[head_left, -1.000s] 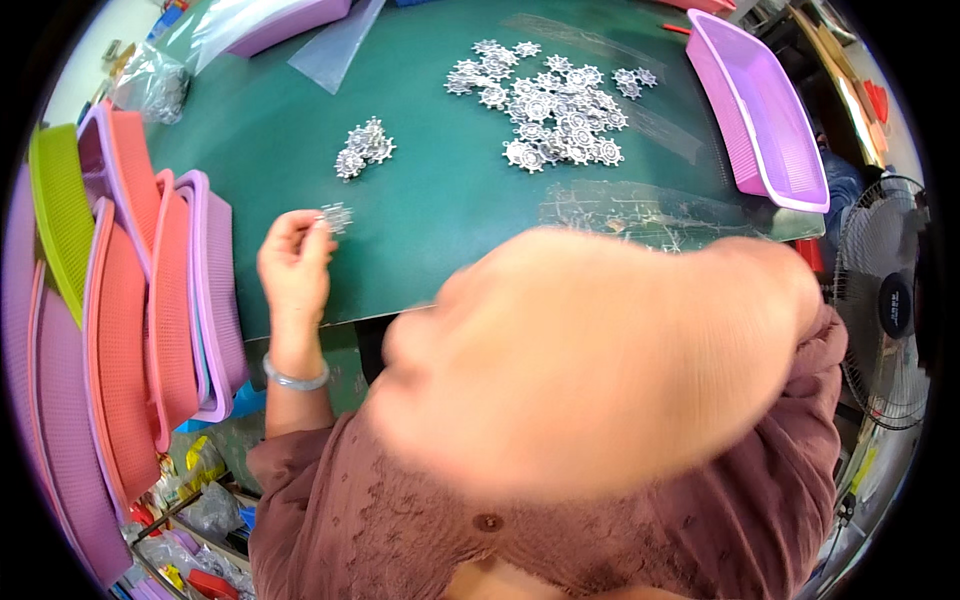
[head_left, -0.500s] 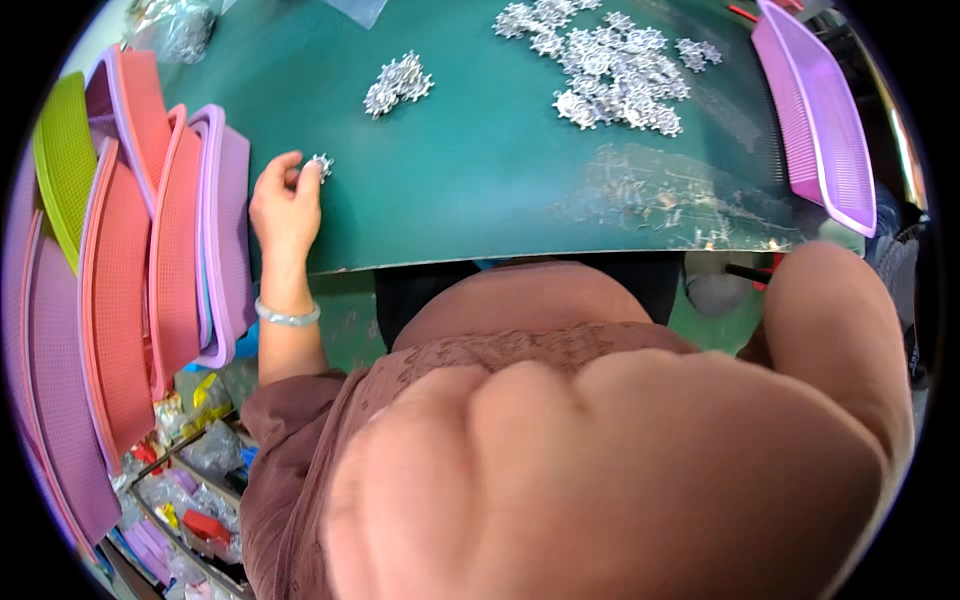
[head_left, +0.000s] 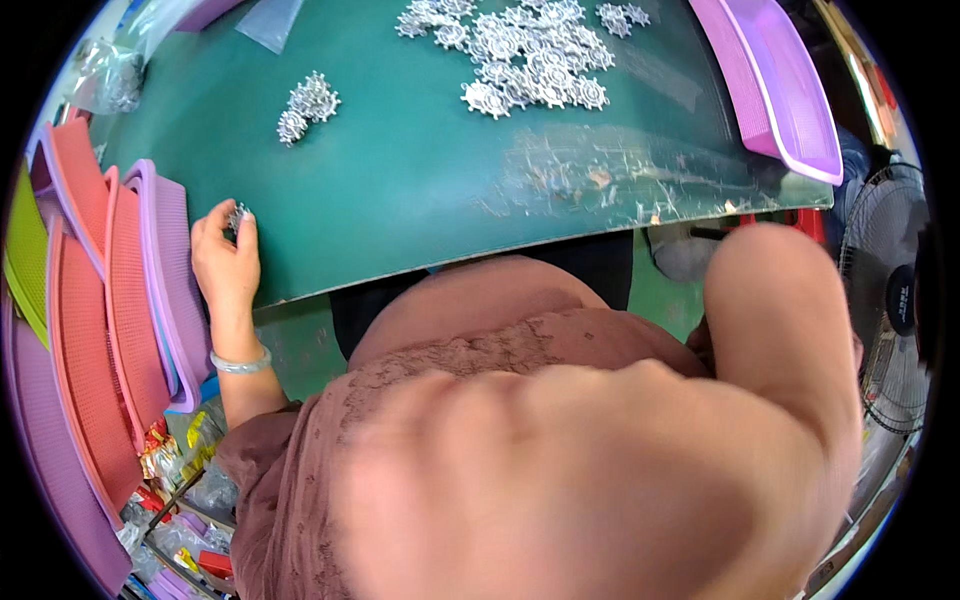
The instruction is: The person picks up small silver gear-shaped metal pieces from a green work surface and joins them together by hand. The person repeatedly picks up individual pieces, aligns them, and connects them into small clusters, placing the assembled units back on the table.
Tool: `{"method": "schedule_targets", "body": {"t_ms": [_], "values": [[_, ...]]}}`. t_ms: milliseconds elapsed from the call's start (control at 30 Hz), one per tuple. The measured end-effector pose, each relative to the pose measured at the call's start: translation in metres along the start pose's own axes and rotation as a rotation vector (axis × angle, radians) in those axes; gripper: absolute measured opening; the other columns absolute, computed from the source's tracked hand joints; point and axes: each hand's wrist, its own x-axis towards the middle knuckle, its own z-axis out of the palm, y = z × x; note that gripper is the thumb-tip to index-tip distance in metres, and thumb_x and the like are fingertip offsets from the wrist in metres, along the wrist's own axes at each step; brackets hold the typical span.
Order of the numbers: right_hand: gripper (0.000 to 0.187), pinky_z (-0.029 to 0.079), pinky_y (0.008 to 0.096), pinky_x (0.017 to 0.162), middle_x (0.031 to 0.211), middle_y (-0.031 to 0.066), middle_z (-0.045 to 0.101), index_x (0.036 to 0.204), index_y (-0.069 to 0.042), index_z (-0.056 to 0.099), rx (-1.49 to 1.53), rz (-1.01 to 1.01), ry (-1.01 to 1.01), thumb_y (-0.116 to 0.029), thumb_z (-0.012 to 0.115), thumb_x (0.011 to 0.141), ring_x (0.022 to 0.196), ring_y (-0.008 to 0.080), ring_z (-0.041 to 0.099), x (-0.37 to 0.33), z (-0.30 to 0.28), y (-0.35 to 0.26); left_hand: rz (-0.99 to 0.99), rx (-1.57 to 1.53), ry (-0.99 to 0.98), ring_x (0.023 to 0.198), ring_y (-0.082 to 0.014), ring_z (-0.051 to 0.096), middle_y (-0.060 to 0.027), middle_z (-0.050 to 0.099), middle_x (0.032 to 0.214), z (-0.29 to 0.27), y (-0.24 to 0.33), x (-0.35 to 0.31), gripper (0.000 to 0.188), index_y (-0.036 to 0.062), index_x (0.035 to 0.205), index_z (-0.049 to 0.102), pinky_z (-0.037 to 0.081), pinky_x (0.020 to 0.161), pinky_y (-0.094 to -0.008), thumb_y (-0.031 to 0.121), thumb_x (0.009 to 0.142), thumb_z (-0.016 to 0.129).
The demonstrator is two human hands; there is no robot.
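My left hand (head_left: 227, 265), with a pale bangle on the wrist, rests at the left part of the green table. Its thumb and fingers close on a small silver ship's-wheel-shaped metal piece (head_left: 238, 217). My right hand (head_left: 520, 470) is raised very close in front of my chest, large and smeared by motion. Its fingers are too blurred to show whether it holds anything. A small cluster of like wheel pieces (head_left: 309, 106) lies ahead of my left hand. Farther right spreads a bigger heap of the same silver wheel pieces (head_left: 540, 60).
Stacked pink, purple and green plastic baskets (head_left: 95, 310) stand left of the table (head_left: 400, 180). A purple basket (head_left: 775, 90) sits at its right edge. Clear plastic bags (head_left: 105, 75) lie at the far left. A fan (head_left: 890, 300) stands at the right.
The view has swung, so the table and its pieces sit farther left. My left hand keeps its wheel piece, which is now turned more into the fingers. My right hand stays raised, more blurred.
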Motion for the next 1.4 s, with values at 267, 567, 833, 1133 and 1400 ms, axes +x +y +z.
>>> {"method": "schedule_targets", "body": {"t_ms": [267,567,833,1133,1400], "values": [[0.031,0.045,0.0385,0.08,0.091,0.0128,0.058,0.097,-0.002,0.058,-0.524,0.853,0.609,-0.016,0.067,0.071,0.089,0.0313,0.054,-0.08,0.046,0.143,-0.018,-0.028,0.077,0.076,-0.0241,0.055,-0.0125,0.054,0.098,-0.013,0.023,-0.003,0.027,0.003,0.101,0.06,0.045,0.069,-0.0321,0.014,0.076,0.063],[0.034,0.04,0.0381,0.088,0.104,0.0114,0.051,0.099,-0.011,0.064,-0.497,0.905,0.645,-0.018,0.071,0.066,0.098,0.0292,0.048,-0.082,0.055,0.18,0.162,-0.424,-0.033,0.062,-0.0141,0.049,-0.0076,0.056,0.091,0.002,0.095,-0.002,0.025,0.0041,0.097,0.062,0.044,0.054,-0.0249,0.01,0.073,0.066],[0.036,0.035,0.0369,0.093,0.108,0.0094,0.051,0.1,-0.011,0.062,-0.25,0.809,0.834,-0.02,0.072,0.066,0.103,0.0297,0.044,-0.084,0.066,0.18,0.253,-0.557,-0.158,0.059,-0.0098,0.045,-0.0058,0.056,0.089,0.014,0.128,-0.004,0.023,0.0007,0.096,0.062,0.041,0.054,-0.0228,0.007,0.074,0.065],[0.038,0.047,0.0324,0.076,0.09,0.0097,0.059,0.104,-0.003,0.058,0.172,0.582,0.946,-0.015,0.07,0.069,0.084,0.0219,0.057,-0.058,0.054,0.177,0.145,-0.763,-0.398,0.069,-0.0057,0.05,-0.002,0.056,0.087,0.018,0.143,0.006,0.024,-0.0011,0.102,0.06,0.042,0.06,-0.0204,0.011,0.08,0.062],[0.039,0.047,0.0288,0.071,0.085,0.0066,0.058,0.103,-0.004,0.058,-0.007,0.338,0.86,-0.009,0.072,0.067,0.078,0.0165,0.058,-0.03,0.033,0.177,-0.118,-1.406,-0.685,0.073,-0.01,0.056,-0.0033,0.061,0.087,0.01,0.164,0.016,0.032,-0.0019,0.107,0.057,0.045,0.065,-0.0235,0.024,0.089,0.054]]}}
